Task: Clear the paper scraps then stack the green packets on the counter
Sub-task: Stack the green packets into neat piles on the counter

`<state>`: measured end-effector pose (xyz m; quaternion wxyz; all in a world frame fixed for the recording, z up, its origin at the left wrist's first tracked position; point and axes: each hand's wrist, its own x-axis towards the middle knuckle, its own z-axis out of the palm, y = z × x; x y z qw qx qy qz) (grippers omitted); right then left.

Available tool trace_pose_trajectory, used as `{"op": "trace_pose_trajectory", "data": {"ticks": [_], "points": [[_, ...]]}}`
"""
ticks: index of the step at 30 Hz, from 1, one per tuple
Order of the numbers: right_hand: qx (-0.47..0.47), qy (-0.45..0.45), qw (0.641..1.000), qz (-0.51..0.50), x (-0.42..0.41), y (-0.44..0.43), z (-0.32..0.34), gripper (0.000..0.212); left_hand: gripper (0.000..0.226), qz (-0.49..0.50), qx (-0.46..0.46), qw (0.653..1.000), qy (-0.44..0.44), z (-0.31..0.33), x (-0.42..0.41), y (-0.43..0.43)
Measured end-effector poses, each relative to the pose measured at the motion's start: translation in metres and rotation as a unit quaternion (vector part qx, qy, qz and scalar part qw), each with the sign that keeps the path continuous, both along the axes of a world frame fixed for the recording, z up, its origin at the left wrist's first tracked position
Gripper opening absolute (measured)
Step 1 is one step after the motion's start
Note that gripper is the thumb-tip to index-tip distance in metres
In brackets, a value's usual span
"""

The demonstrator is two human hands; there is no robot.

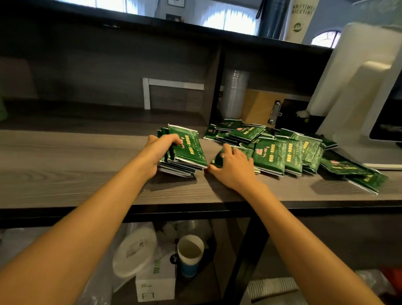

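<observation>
Green packets sit in two groups on the wooden desk [75, 167]: a neat stack [183, 156] under my left hand and a loose, overlapping heap [290, 149] spread to the right, reaching toward the white base of a monitor [389, 94]. From where I watch, my left hand [156, 152] curls around the stack's left side, thumb low against the edge and fingers [174, 139] folded over the top packet, so it grips the pile rather than resting flat. My right hand [233, 165] lies just beside that stack, palm down and fingers spread over a single packet [218, 157] at the near left edge of the heap; the thumb points toward the stack, nearly meeting its corner. I cannot tell whether that hand has pinched the packet or only presses on it. The heap's far packets lie against a brown clipboard [260, 107] and a column of clear cups [234, 92] in the shelf recess behind. Below the desk, on a lower shelf, stand a paper cup [189, 254], a white box [155, 282] and a stack of white lids [134, 252].
</observation>
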<state>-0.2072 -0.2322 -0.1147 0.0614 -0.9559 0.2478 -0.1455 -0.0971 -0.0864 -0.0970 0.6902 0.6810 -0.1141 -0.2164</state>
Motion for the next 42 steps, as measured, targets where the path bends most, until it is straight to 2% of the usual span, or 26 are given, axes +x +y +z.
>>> {"op": "trace_pose_trajectory", "data": {"ticks": [3,9,12,14,17,20,23,25,28,30,34,36,37,38,40,42], "points": [[0.024,0.000,0.995,0.097,0.010,0.011,0.002,0.066,0.051,0.051,-0.003,0.998,-0.033,0.001,0.005,0.007],[0.124,0.067,0.973,0.184,0.047,0.013,0.011,0.065,0.051,0.108,-0.014,0.994,-0.011,0.002,0.032,0.029],[0.217,0.031,0.953,0.209,0.065,0.014,0.016,0.056,0.042,0.167,-0.026,0.985,-0.037,0.004,0.046,0.030],[0.245,0.006,0.952,0.185,0.076,0.014,0.020,0.062,0.039,0.198,-0.028,0.978,-0.056,0.008,0.054,0.028],[0.130,0.056,0.985,0.095,0.086,0.013,0.024,0.090,0.039,0.214,-0.022,0.973,-0.079,0.010,0.059,0.024],[0.066,0.096,0.993,0.015,0.090,0.013,0.032,0.097,0.038,0.209,-0.033,0.975,-0.075,0.004,0.063,0.021],[0.130,0.112,0.985,0.004,0.098,0.008,0.033,0.092,0.039,0.197,-0.034,0.977,-0.072,0.003,0.067,0.020],[0.217,0.045,0.975,-0.001,0.103,0.001,0.030,0.088,0.044,0.192,-0.034,0.979,-0.062,0.003,0.069,0.020],[0.316,-0.098,0.943,-0.020,0.111,-0.008,0.019,0.058,0.046,0.184,-0.044,0.981,-0.032,0.004,0.071,0.023],[0.393,-0.168,0.903,-0.033,0.114,-0.012,0.018,0.034,0.047,0.178,-0.041,0.983,-0.017,0.004,0.071,0.024],[0.579,-0.299,0.758,0.016,0.105,-0.009,0.030,0.027,0.042,0.157,-0.039,0.987,-0.016,0.003,0.067,0.020],[0.620,-0.311,0.716,0.073,0.098,0.002,0.033,0.022,0.041,0.149,-0.030,0.988,-0.034,0.003,0.064,0.018],[0.613,-0.297,0.725,0.100,0.096,0.008,0.031,0.021,0.042,0.144,-0.021,0.988,-0.046,0.002,0.063,0.017],[0.587,-0.275,0.752,0.115,0.094,0.015,0.029,0.024,0.045,0.141,-0.013,0.988,-0.053,0.001,0.062,0.016],[0.502,-0.236,0.823,0.120,0.094,0.026,0.026,0.036,0.056,0.138,-0.004,0.989,-0.051,0.000,0.061,0.014],[0.405,-0.209,0.882,0.119,0.095,0.033,0.023,0.043,0.054,0.143,-0.005,0.989,-0.047,-0.002,0.061,0.014]]}}
